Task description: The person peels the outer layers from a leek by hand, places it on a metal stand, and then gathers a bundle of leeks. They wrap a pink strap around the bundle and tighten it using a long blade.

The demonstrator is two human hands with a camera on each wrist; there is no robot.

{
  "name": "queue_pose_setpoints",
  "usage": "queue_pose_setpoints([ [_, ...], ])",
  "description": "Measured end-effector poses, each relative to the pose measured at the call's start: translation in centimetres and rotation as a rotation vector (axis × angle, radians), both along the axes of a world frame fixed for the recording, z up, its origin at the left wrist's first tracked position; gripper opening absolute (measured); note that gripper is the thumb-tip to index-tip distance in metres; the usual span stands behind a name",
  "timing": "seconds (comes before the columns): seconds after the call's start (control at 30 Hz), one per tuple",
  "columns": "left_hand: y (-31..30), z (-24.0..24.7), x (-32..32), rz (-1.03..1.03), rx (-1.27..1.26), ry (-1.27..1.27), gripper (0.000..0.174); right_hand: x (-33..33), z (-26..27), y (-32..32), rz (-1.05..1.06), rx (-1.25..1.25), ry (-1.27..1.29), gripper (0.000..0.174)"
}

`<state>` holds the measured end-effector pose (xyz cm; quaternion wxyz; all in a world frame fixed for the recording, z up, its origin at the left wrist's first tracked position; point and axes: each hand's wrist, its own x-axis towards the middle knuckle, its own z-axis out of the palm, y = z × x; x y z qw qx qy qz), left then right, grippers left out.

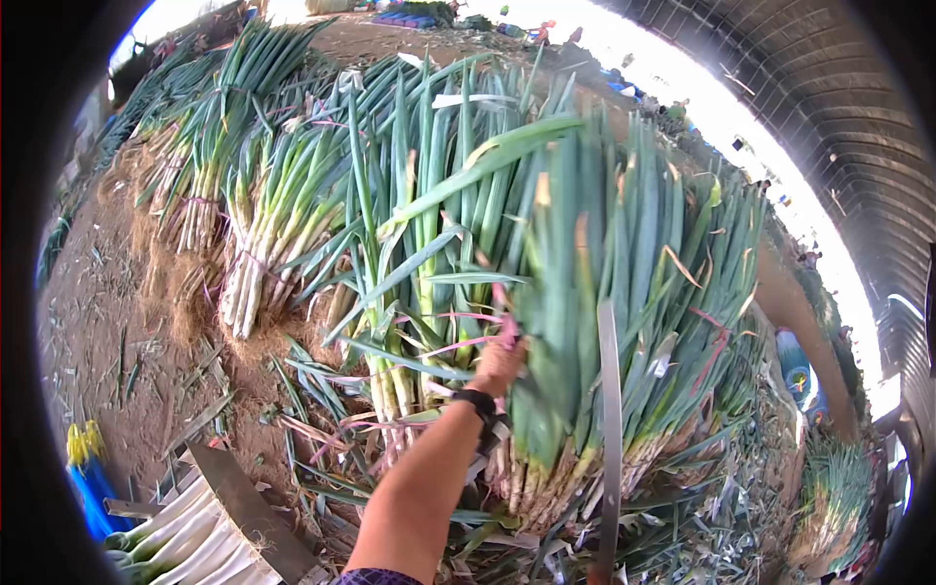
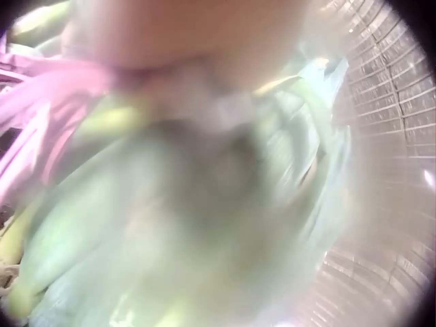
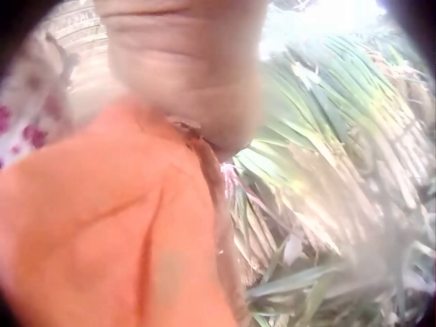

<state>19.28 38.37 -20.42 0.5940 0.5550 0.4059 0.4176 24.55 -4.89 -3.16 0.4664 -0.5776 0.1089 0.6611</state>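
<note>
The left hand was clamped on pink strips, the green-leaved bundle just beside it at three o'clock, while whether the right hand gripped anything could not be told, and good handling seemed to mean keeping the four-o'clock blade well clear.

ridged roof upper right; blue thing, perhaps plastic

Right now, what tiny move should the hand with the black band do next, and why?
I think the left hand should probably get a steady grip by the pink ties before anything else: it is right beside them, and a long blade shows to its right, in front of the green onions.
</note>
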Motion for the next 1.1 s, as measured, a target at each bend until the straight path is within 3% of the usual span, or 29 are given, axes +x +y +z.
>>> queue_pose_setpoints([
  [0.03,-0.8,1.4,1.2,-0.104,-0.073,-0.046,0.032,1.0,-0.3,1.0,0.054,0.044,0.018,0.021],
  [0.1,-3.7,7.2,2.0,-0.131,-0.066,0.062,0.025,-0.5,1.7,5.2,0.260,0.362,-0.329,0.017],
  [0.13,-3.9,7.4,3.1,-0.139,-0.033,0.027,0.023,-1.1,3.2,7.2,0.364,0.525,-0.509,0.015],
  [0.23,-5.0,6.2,8.0,-0.142,0.158,0.007,0.015,-1.1,7.1,11.3,0.538,0.521,-0.381,0.013],
  [0.27,-5.4,5.9,9.2,-0.035,0.293,0.046,0.015,-0.7,5.6,11.1,0.504,0.589,-0.507,0.035],
  [0.3,-6.3,4.9,11.2,0.070,0.427,0.090,0.014,-0.6,5.9,11.7,0.495,0.555,-0.513,0.039],
  [0.37,-7.9,-0.2,17.4,0.050,0.085,-0.440,0.017,-0.5,6.4,12.5,0.466,0.477,-0.519,0.049],
  [0.43,-8.9,7.5,11.7,-0.075,0.099,-0.136,0.018,-0.7,6.2,13.5,0.392,0.342,-0.489,0.045],
  [0.5,-9.6,7.0,13.0,-0.024,0.238,-0.240,0.018,-0.7,5.5,14.4,0.291,0.186,-0.436,0.044],
  [0.53,-9.6,8.1,12.2,-0.239,0.127,-0.264,0.023,-0.4,4.9,15.4,0.259,0.208,-0.362,0.040],
  [0.63,-11.4,7.3,13.9,-0.142,0.213,-0.249,0.036,1.3,4.0,18.6,0.387,0.416,-0.224,0.039],
  [0.67,-11.8,6.5,15.1,-0.093,0.234,-0.244,0.035,4.0,0.0,18.1,0.342,0.421,-0.324,0.040],
  [0.77,-11.3,4.6,16.2,-0.127,0.066,-0.490,0.034,0.0,6.4,24.0,0.294,0.297,-0.291,0.050],
  [0.83,-11.3,4.1,15.2,-0.182,0.050,-0.476,0.034,0.6,4.9,26.4,0.244,0.328,-0.253,0.048],
  [1.0,-10.9,3.9,11.3,-0.253,0.072,-0.416,0.035,0.0,1.0,34.1,0.189,0.454,-0.334,0.028],
  [1.1,-10.0,3.6,9.5,-0.290,0.078,-0.430,0.035,2.1,-0.8,38.0,0.176,0.587,-0.585,0.018],
])
